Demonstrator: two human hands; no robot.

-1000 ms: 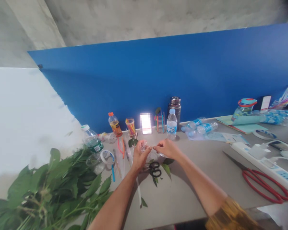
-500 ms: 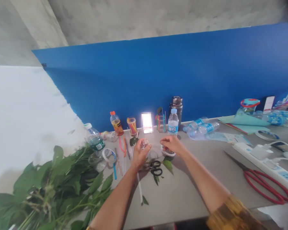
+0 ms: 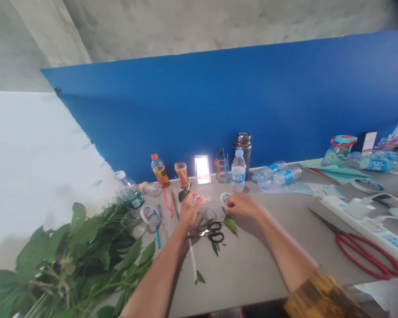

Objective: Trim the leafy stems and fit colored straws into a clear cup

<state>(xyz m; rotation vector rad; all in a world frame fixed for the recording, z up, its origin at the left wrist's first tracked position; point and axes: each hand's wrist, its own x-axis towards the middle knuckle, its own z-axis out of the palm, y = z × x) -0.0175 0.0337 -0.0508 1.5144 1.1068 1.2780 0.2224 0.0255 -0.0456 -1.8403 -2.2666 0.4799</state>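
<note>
A glossy golden sleeve [image 3: 321, 296] wraps the right arm at the near edge of the matte grey table [image 3: 248, 278]. A thin white strip [image 3: 193, 260] lies flat on the table, and a bundle of broad, serrated green leaves on fibrous stems [image 3: 69, 260] spills past its left side. Black-looped scissors [image 3: 215, 234] lie just below the hands, beside a loose leaf [image 3: 230, 224].

The left hand [image 3: 188, 211] curls its fingers together, clamped on a crinkled piece of clear plastic [image 3: 196, 199] held above the table. The right hand [image 3: 243, 205] keeps its fingers close together, their tips at a smooth white ring [image 3: 224, 199] standing on edge; whether they grip it, I cannot tell.

Farther off, a ribbed plastic water bottle [image 3: 238, 172] and a metal flask [image 3: 243, 143] stand before the blue wall [image 3: 219, 110]. To the right, long red-handled shears [image 3: 360, 265] lie by a white power strip [image 3: 361, 225].
</note>
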